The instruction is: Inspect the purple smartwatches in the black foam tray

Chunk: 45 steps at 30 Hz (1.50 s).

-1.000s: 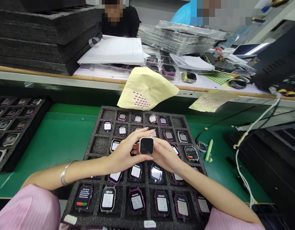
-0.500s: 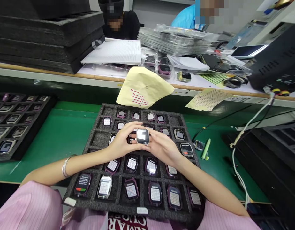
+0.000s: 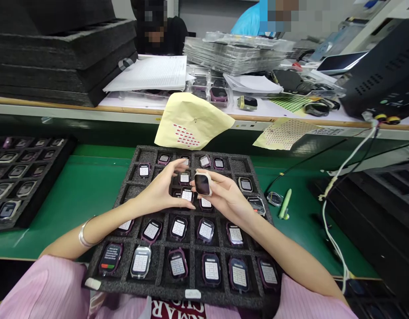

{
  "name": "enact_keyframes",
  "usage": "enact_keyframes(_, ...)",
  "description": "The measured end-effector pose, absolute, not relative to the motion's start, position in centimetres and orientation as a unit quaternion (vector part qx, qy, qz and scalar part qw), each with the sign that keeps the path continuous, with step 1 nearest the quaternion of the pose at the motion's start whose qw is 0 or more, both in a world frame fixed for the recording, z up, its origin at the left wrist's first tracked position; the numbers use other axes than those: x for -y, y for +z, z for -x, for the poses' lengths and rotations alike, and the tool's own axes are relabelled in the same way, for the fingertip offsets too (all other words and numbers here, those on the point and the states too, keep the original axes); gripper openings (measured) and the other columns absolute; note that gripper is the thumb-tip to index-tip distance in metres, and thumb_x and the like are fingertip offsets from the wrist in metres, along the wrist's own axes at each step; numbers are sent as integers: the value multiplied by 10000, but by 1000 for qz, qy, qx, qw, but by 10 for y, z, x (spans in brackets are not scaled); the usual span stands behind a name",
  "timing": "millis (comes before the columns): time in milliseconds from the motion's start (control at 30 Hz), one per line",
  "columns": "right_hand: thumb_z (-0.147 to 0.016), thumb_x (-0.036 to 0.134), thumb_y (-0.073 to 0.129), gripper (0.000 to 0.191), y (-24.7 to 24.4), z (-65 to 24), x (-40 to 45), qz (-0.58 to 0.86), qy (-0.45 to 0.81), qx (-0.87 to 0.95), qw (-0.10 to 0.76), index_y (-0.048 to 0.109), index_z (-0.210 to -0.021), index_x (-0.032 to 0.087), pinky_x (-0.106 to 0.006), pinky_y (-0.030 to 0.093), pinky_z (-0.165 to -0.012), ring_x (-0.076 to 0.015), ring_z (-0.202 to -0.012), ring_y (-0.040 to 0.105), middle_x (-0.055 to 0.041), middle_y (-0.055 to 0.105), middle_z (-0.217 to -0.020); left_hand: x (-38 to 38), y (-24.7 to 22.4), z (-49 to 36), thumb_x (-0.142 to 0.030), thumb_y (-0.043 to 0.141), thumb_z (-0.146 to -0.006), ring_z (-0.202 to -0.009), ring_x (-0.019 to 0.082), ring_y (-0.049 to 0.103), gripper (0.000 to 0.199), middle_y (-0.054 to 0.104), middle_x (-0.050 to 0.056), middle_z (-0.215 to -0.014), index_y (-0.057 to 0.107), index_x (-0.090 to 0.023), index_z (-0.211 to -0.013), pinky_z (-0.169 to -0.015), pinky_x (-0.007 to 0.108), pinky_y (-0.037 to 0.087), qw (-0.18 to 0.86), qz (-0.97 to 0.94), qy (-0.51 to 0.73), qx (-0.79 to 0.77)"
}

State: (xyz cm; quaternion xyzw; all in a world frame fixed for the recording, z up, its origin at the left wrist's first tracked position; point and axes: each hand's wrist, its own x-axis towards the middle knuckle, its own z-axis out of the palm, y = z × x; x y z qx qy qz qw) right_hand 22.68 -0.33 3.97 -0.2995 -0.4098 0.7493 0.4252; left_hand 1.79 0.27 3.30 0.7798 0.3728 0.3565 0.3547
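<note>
Pale-rimmed watch (image 3: 202, 184) (dark-faced), held aloft

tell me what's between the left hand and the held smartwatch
In the head view, lit smartwatches in the foam tray show through the gap between left hand and held smartwatch.

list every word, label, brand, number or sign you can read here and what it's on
"MAR", "CUO": seemingly, partly cut off, on the dark red patch of clothing
Tray watches: screen text too small to read
White tray labels: too blurred
Printed papers: too small
Shelf-edge label: too blurred
Held watch: no readable text on its dark screen
</note>
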Motion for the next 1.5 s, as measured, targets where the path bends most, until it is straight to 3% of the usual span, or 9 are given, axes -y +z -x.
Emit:
enact_keyframes(167, -848, 335, 689, 321, 39, -227, -4, 296, 778, 383, 400, 654, -1118, 165, -312, 551, -802, -192, -856, 698, -90, 724, -966, -4, 22, -19, -404, 762, -709, -1057, 301, 506, 606, 542, 116, -1142, 495, -192, -1209, -911, 489, 451, 281, -852, 222, -382)
enact_keyframes(367, -884, 328, 644, 384, 37, -228, -7, 285, 802, 385, 357, 588, -1239, 193, -358, 548, -841, -212, -919, 696, -103, 699, -1078, -3, 14, -33, -271, 719, -768, -1010, 288, 495, 338, 532, 110, -1096, 595, -179, -1069, -878, 469, 453, 223, -885, 161, -375)
enact_keyframes(667, -880, 288, 642, 370, 35, -232, -9, 296, 786, 395, 371, 595, -1229, 174, -371, 549, -818, -236, -944, 688, -113, 710, -1034, -7, 12, -26, -282, 689, -800, -1119, 314, 494, 355, 539, 136, -1188, 542, -172, -1104, -919, 506, 452, 241, -875, 191, -375)
enact_keyframes(833, -867, 338, 659, 405, 42, -235, -9, 306, 766, 418, 380, 596, -1232, 174, -423, 534, -865, -255, -981, 675, -128, 706, -1049, -8, 11, -12, -318, 695, -793, -1165, 279, 517, 393, 532, 109, -1230, 525, -223, -1134, -995, 476, 439, 353, -800, 299, -381)
enact_keyframes(1000, -872, 346, 656, 379, 44, -237, -10, 311, 759, 425, 383, 612, -1210, 181, -419, 537, -867, -255, -979, 678, -124, 715, -1027, -5, 14, -3, -283, 775, -708, -918, 186, 636, 457, 605, 58, -1106, 528, -203, -1085, -872, 375, 514, 593, -591, 367, -406)
enact_keyframes(1067, -875, 341, 653, 369, 44, -236, -9, 305, 765, 423, 379, 615, -1205, 181, -416, 536, -866, -252, -978, 679, -124, 715, -1030, -5, 15, -2, -232, 804, -666, -916, 175, 634, 450, 623, 53, -1070, 532, -191, -1023, -864, 351, 504, 650, -529, 381, -390)
enact_keyframes(1300, -869, 313, 663, 355, 41, -236, -10, 292, 776, 423, 366, 619, -1193, 174, -394, 542, -852, -236, -954, 686, -129, 715, -1034, -4, 18, 0, -117, 771, -680, -922, 158, 626, 391, 692, 47, -960, 491, -195, -941, -863, 314, 445, 761, -428, 343, -347)
enact_keyframes(1500, -879, 307, 650, 348, 38, -235, -12, 290, 784, 430, 340, 617, -1199, 173, -357, 540, -842, -228, -966, 686, -124, 715, -1036, -5, 10, 2, -67, 747, -669, -862, 137, 613, 413, 681, 27, -885, 521, -181, -995, -803, 275, 436, 771, -441, 312, -338)
